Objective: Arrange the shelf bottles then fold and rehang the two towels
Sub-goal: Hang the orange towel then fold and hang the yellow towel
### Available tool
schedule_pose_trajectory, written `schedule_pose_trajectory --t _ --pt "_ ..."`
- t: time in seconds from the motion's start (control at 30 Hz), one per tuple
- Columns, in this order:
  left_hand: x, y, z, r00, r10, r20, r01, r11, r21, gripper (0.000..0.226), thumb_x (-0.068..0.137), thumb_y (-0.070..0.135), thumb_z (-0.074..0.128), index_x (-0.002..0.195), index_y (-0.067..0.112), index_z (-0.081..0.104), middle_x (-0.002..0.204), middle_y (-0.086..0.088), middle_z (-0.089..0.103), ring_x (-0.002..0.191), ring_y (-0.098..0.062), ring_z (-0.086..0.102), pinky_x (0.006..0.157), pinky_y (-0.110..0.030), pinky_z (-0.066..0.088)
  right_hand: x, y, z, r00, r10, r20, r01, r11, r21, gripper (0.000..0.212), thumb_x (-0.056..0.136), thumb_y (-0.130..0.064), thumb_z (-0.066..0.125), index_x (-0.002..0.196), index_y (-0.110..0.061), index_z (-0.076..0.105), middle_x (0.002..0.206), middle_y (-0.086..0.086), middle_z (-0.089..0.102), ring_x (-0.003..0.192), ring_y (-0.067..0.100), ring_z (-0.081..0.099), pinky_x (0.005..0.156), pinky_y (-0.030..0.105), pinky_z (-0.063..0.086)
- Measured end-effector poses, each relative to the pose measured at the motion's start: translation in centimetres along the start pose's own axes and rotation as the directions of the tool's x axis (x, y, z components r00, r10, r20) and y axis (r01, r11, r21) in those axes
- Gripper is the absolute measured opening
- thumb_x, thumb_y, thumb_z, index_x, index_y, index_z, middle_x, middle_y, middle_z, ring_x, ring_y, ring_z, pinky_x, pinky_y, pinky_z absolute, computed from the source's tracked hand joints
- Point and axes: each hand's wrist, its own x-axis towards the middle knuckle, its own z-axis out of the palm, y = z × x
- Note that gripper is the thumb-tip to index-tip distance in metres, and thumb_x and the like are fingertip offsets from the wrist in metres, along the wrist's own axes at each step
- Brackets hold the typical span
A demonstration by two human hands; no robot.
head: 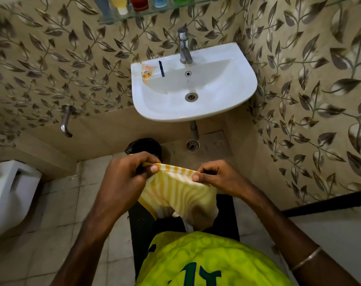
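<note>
Yellow-striped and thin, the towel hangs at lower centre of the frame below the sink, pinched along its top hem by the left hand and right hand, and it looks light, limp and best held by its corners.

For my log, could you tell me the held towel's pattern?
Yellow-orange and white stripes on the towel, clearest in the head view.

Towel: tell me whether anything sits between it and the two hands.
Nothing does. The left hand and right hand both pinch the top edge of the striped towel directly. No towel rail is in view.
</note>
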Motion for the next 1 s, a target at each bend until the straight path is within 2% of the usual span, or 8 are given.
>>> schedule_pose_trajectory --t 0.1,0.2,0.33,0.47,0.53,0.6,0.7,1.0 --pt "0.2 -1.1 0.9 0.993 -0.066 -0.095 0.075 0.993 0.095 0.017 0.091 0.012 0.067 0.104 0.021 0.073 0.097 0.007 0.073 0.091 -0.008 0.066 0.073 -0.025 0.052 0.2 -0.1 0.6 0.994 -0.032 -0.108 0.028 0.999 -0.042 0.020 0.089 -0.039 0.074 0.082 -0.020 0.077 0.076 0.007 0.073 0.070 0.026 0.067 0.061 0.042 0.051" --pt "0.5 -1.7 2.5 0.979 -0.077 -0.189 0.121 0.964 0.236 0.031 0.093 0.019 0.067 0.124 0.021 0.067 0.102 -0.003 0.076 0.091 -0.016 0.069 0.071 -0.028 0.051 0.7 -1.0 1.4 0.981 -0.096 -0.168 0.072 0.987 -0.147 0.020 0.090 -0.036 0.074 0.076 -0.022 0.074 0.064 -0.003 0.065 0.058 0.009 0.054 0.055 0.032 0.040" --pt "0.3 -1.1 4.6 0.999 0.001 -0.054 0.009 0.981 0.193 0.068 0.090 0.013 0.070 0.148 0.033 0.042 0.100 -0.009 0.075 0.082 -0.018 0.067 0.065 -0.028 0.047 0.9 -2.8 2.3 0.980 -0.152 -0.126 0.131 0.979 -0.158 0.029 0.091 -0.028 0.075 0.065 -0.036 0.065 0.055 -0.017 0.057 0.054 0.001 0.046 0.053 0.023 0.033" --pt "0.3 -0.2 4.8 0.994 0.043 0.102 -0.045 0.999 0.018 0.056 0.092 -0.001 0.062 0.136 0.033 0.058 0.117 0.001 0.074 0.103 -0.004 0.065 0.084 -0.020 0.053 0.9 -3.6 2.2 0.982 -0.186 -0.028 0.179 0.970 -0.167 0.009 0.091 -0.027 0.074 0.084 -0.022 0.076 0.074 -0.007 0.070 0.068 0.008 0.062 0.062 0.036 0.049" --pt "0.3 -0.2 4.4 0.989 0.029 0.145 -0.026 0.999 -0.028 0.043 0.092 0.001 0.063 0.126 0.029 0.067 0.115 0.005 0.073 0.107 -0.007 0.066 0.090 -0.030 0.056 0.8 -3.7 1.7 0.987 -0.162 0.010 0.162 0.977 -0.142 0.010 0.089 -0.031 0.076 0.086 -0.022 0.076 0.073 -0.010 0.069 0.068 0.003 0.061 0.061 0.030 0.046" --pt "0.3 0.0 4.2 0.990 0.008 0.142 -0.011 1.000 0.015 0.031 0.091 0.006 0.066 0.116 0.023 0.072 0.106 0.006 0.073 0.099 -0.006 0.066 0.084 -0.035 0.058 0.5 -3.5 1.5 0.987 -0.160 0.021 0.161 0.981 -0.111 0.013 0.087 -0.035 0.077 0.084 -0.022 0.076 0.070 -0.002 0.066 0.066 0.004 0.057 0.060 0.031 0.041" --pt "0.0 0.4 4.1 0.997 0.037 0.066 -0.041 0.998 0.052 0.015 0.090 0.010 0.070 0.101 0.020 0.073 0.087 0.012 0.070 0.083 0.001 0.065 0.069 -0.019 0.052 0.1 -2.9 1.5 0.987 -0.157 0.040 0.157 0.988 0.007 0.014 0.088 -0.034 0.076 0.085 -0.020 0.077 0.077 0.010 0.070 0.069 0.013 0.058 0.062 0.034 0.043" --pt "-1.3 0.2 1.1 0.999 0.036 -0.028 -0.037 0.999 -0.009 0.013 0.089 0.007 0.069 0.092 0.019 0.074 0.084 0.012 0.071 0.082 0.000 0.066 0.061 -0.016 0.049 -0.5 0.8 0.5 0.998 0.009 0.070 -0.011 1.000 0.026 0.012 0.087 -0.037 0.076 0.078 -0.029 0.075 0.073 -0.010 0.069 0.069 0.004 0.061 0.063 0.026 0.045"
